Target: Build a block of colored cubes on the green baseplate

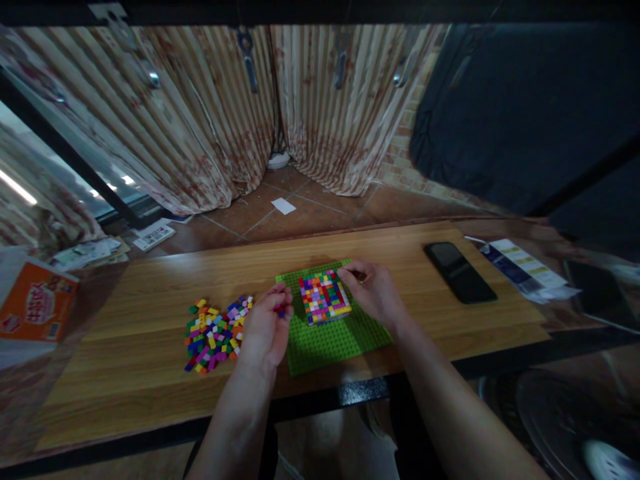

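Observation:
A green studded baseplate (320, 350) lies on the wooden table, bearing a square block of many-coloured toy bricks (324, 297). My left hand (270, 320) is at the plate's left edge, palm turned up and fingers curled round a few small toy bricks (281, 311), one of them purple. At the block's upper right corner is my right hand (373, 287), thumb and forefinger pinched together close to the bricks. Whatever sits between those fingertips is too small to make out. A heap of loose toy bricks (213, 337) in mixed colours spreads left of my left hand.
A black phone (460, 272) lies on the table (135, 360) to the right. Papers (525, 267) are beyond the table's right end. An orange and white box (37, 303) stands at the far left. Curtains (200, 120) hang behind the tiled floor (320, 217).

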The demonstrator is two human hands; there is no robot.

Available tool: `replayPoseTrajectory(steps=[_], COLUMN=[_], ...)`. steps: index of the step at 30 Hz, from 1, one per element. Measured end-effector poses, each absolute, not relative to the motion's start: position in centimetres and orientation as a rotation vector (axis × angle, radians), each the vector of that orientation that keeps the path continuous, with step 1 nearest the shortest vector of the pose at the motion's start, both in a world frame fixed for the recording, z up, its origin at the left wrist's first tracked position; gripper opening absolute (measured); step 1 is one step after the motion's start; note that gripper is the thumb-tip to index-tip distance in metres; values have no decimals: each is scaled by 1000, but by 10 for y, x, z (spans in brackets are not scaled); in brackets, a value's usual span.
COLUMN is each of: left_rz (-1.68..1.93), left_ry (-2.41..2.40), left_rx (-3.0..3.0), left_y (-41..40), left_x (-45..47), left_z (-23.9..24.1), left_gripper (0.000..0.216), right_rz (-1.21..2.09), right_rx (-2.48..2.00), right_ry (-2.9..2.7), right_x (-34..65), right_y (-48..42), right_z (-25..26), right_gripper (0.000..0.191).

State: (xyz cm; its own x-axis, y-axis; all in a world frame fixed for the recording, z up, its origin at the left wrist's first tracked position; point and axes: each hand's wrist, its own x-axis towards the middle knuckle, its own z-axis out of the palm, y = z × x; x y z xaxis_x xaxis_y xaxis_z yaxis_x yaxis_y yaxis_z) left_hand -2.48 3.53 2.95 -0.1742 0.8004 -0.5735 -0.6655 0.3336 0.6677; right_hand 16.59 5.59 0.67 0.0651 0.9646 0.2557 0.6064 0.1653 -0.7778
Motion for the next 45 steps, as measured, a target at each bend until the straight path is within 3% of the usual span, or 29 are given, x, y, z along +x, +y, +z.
replayPoseTrajectory(steps=[5,24,32,38,45], left_rz=[1302,1370,1381,1386,1418], left_ry=[1141,889,733,688,677], left_rx=[166,174,239,310,399], left_y=[34,32,28,25,22], left_x=[-26,-26,-24,-21,-14], left_z=[31,34,36,36,37], left_gripper=[17,18,24,28,27], right_rz=[631,712,278,381,508], right_rx=[-1536,-1478,-1273,-1200,-1295], right_ry=[-1399,-1448,-1539,-1905,-1803], right_x=[161,148,133,103,95], right_y=[63,69,43,14,14], right_z=[-1,-16,14,23,19], right_gripper=[31,25,19,12,5])
